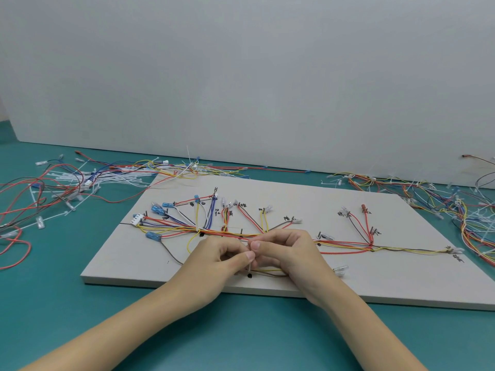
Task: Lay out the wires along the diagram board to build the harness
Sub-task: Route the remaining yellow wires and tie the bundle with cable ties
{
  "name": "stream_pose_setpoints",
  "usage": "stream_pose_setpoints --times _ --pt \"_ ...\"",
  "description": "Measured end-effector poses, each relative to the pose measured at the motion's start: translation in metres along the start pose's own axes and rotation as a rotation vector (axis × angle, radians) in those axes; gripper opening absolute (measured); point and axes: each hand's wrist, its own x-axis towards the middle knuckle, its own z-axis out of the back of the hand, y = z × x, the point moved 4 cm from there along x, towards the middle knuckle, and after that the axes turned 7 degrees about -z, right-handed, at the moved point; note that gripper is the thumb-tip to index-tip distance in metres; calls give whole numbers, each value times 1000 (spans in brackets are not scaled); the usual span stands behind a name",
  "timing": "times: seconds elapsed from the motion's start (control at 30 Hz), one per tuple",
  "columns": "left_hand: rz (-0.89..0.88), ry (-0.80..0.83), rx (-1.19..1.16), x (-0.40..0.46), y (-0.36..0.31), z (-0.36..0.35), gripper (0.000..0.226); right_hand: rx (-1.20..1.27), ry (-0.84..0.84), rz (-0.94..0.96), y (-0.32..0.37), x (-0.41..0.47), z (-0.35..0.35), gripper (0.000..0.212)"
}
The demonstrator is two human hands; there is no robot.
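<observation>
So both hands were pinched together right over the trunk of the harness: my left hand point(223, 254) and right hand point(284, 249) met fingertip to fingertip, closed tight on what looked like a thin white cable tie point(249, 267) poking down between them, though the fingers hid most of it so I couldn't swear to how it was threaded. A yellow wire point(267, 270) and a dark one ran out from under the right palm. Most wires point(345, 243) were already routed along the diagram board point(267, 191), fanning up to the blue connectors point(158, 209) and the white plug point(137, 219) on the left and out toward the far right end. My read: layout was mostly done and this was the bundling step. Next move probably wanted a steady pull without dragging the branches off their pegs. Room-wise, the near strip of board and the teal table point(67, 317) in front were open, but the spare wire pile point(53, 183) on the left and another tangle point(442, 199) on the right crowded both side edges.
</observation>
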Motion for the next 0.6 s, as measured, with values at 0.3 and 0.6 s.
stream_pose_setpoints --times 0.3,0.6 --pt "8 12 -23 0 0 -1 23 -33 6 -3 0 0 -3 7" --pt "-17 13 64 -1 0 2 17 79 51 -80 4 0 -1 20"
